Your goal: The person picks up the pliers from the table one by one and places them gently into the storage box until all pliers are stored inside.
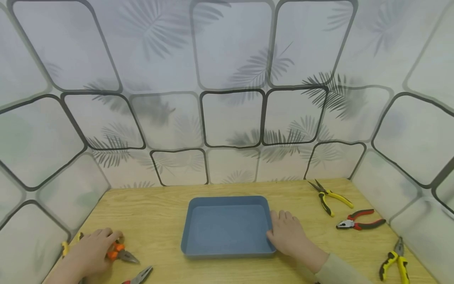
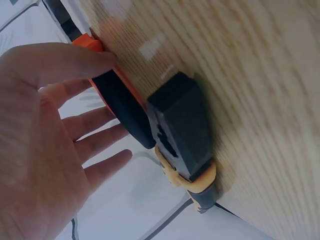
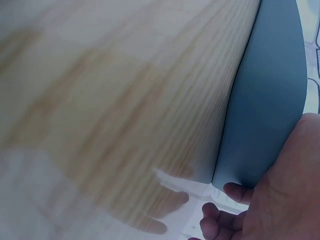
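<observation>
At the table's left side my left hand (image 1: 93,252) holds orange-and-black-handled pliers (image 1: 127,257), whose metal jaws point right. In the left wrist view the thumb lies on the near side of the black-and-orange handle (image 2: 122,102), with fingers behind it. Close beside that handle is the dark blunt head of another pair of pliers (image 2: 187,130) with yellow-and-grey grips. A shallow blue-grey tray (image 1: 228,230) sits mid-table. My right hand (image 1: 288,234) grips its right rim, the thumb at the edge. The right wrist view shows the tray's outer wall (image 3: 265,90) beside that hand.
Red-handled pliers (image 1: 142,275) lie at the front left, partly out of frame. On the right are yellow-and-black long-nose pliers (image 1: 328,195), red-and-black pliers (image 1: 358,221) and yellow-and-black pliers (image 1: 397,258). Patterned walls (image 1: 232,118) border the wooden table (image 1: 149,221) at the back and sides.
</observation>
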Demonstrator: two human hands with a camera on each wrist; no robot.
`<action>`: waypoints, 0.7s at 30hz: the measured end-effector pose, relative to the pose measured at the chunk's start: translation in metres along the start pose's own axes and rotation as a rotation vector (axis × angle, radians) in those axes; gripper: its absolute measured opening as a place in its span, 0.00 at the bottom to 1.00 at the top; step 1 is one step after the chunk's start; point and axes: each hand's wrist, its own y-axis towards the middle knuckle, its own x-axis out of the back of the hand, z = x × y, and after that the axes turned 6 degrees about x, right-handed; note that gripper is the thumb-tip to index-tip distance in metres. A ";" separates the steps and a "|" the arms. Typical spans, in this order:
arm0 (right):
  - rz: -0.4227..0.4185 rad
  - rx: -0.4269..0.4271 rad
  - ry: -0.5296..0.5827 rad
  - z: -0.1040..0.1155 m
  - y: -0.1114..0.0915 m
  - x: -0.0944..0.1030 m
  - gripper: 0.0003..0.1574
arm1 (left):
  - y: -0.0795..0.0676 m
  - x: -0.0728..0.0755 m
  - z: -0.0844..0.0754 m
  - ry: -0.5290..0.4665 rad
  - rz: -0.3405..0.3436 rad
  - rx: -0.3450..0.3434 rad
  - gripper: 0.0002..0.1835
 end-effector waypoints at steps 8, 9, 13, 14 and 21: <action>0.013 -0.004 0.008 0.000 -0.001 0.001 0.31 | 0.002 0.000 0.003 -0.022 0.028 -0.007 0.26; 0.012 -0.003 0.011 0.000 -0.001 0.000 0.31 | 0.002 0.000 0.003 -0.024 0.029 -0.011 0.25; 0.012 -0.002 0.000 -0.001 -0.001 -0.001 0.32 | 0.000 0.003 0.004 -0.024 0.013 -0.037 0.23; 0.013 -0.002 -0.002 -0.001 -0.001 -0.001 0.32 | -0.001 0.003 0.004 -0.022 0.008 -0.040 0.23; 0.014 0.000 0.009 -0.002 0.000 0.000 0.31 | -0.003 0.005 0.006 -0.027 -0.032 -0.055 0.21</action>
